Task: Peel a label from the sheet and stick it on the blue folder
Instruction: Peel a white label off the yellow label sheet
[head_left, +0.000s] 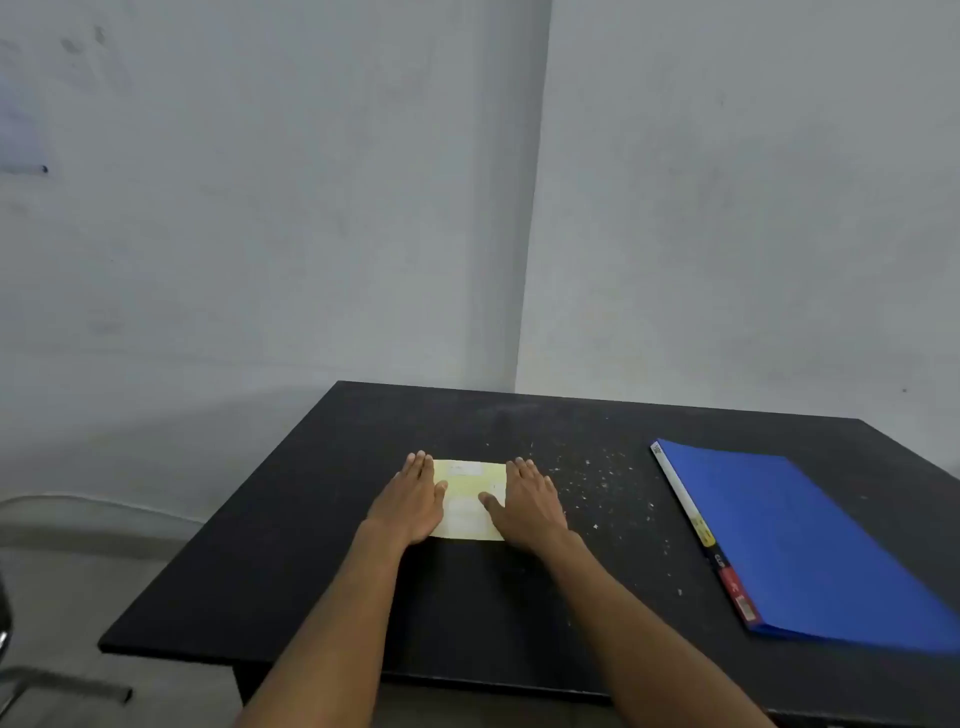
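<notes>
A pale yellow label sheet (467, 493) with faint white labels lies flat near the middle of the black table (322, 545). My left hand (410, 499) rests palm down on the sheet's left edge, fingers together and extended. My right hand (527, 501) lies flat on the sheet's right edge, its thumb reaching onto the paper. Neither hand holds anything. The blue folder (800, 540) lies closed on the right side of the table, its spine with coloured stickers facing the sheet.
White specks are scattered on the tabletop between the sheet and the folder. Grey walls meet in a corner behind the table. A metal chair frame (31, 675) shows at the lower left.
</notes>
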